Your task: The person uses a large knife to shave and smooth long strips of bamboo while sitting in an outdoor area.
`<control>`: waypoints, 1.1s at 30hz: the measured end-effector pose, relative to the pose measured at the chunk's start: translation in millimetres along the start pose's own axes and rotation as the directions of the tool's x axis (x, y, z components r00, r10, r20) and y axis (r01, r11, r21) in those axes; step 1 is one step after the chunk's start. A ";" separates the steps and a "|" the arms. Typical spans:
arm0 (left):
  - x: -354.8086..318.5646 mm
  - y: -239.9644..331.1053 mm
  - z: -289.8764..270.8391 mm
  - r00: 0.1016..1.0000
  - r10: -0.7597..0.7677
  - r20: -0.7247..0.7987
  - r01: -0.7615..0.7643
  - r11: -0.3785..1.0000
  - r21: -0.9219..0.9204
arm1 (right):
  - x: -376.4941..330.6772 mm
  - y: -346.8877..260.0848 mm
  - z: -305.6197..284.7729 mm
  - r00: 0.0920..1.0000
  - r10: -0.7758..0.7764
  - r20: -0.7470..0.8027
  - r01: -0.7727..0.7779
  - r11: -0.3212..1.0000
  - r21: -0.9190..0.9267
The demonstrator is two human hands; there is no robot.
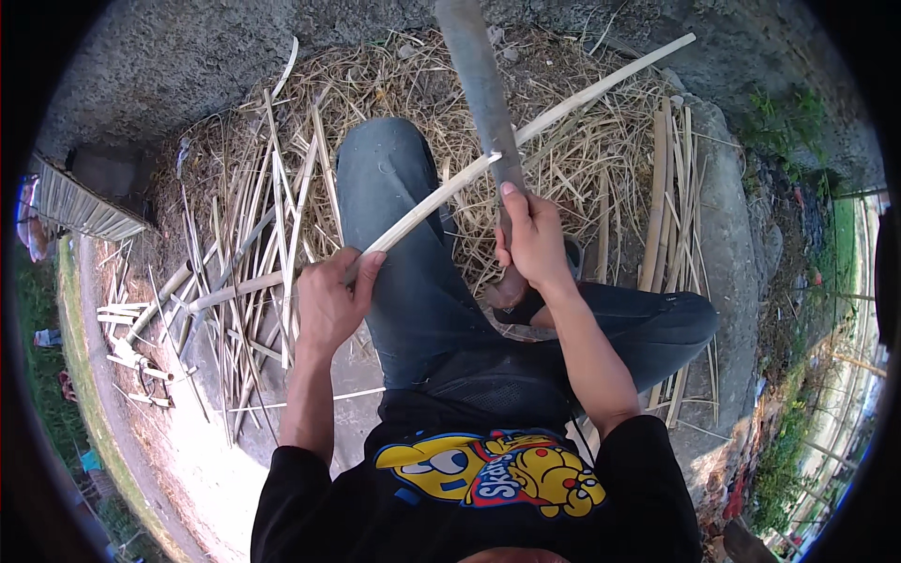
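A long, pale bamboo strip (427,208) runs slantwise across my raised knee, from the lower left to the upper right. My left hand (328,298) is closed around it beside the knee, thumb on top. In my right hand (535,239) is a machete (475,80), gripped by its handle with the thumb pointing up along it. Its broad, dull grey blade points away from me and crosses the strip beyond the knee. Where blade and strip meet, a small white sliver stands up. The handle is partly hidden by my fingers.
Bamboo strips (277,188) lie in a loose pile at the left, with more strips (662,206) at the right. Curly shavings (572,188) cover the ground ahead, up to a rough grey wall (216,70). A slatted bamboo panel (89,206) stands at the far left.
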State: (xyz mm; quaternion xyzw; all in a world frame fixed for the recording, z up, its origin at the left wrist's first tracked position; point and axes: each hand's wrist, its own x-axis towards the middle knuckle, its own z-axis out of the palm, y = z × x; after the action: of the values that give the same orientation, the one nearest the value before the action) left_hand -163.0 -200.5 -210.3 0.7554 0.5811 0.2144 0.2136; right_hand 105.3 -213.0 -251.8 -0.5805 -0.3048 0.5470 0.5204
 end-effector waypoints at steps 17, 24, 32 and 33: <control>20.9 15.1 10.2 0.987 -0.023 0.160 0.111 0.814 -0.570 | -41.5 -23.0 9.9 0.994 -0.104 0.031 0.096 0.977 0.190; 76.0 82.8 21.1 0.976 0.217 -0.011 -0.116 0.479 -0.870 | -42.9 -123.4 -58.8 0.860 -0.503 -0.090 0.511 0.845 0.159; 126.0 181.6 74.3 0.896 0.425 -0.130 -0.293 0.344 -0.892 | 10.6 -182.2 -43.2 0.721 -0.693 -0.013 0.693 0.720 0.041; 131.3 186.8 76.5 0.902 0.400 -0.159 -0.314 0.358 -0.879 | 18.5 -180.2 -46.7 0.718 -0.696 -0.013 0.696 0.717 0.041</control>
State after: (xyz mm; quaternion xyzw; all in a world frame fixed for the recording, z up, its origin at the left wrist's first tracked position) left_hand 58.3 -122.4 -156.0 0.6450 0.1934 0.4959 0.5484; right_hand 192.7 -159.5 -95.2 -0.4114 -0.4896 0.3189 0.6995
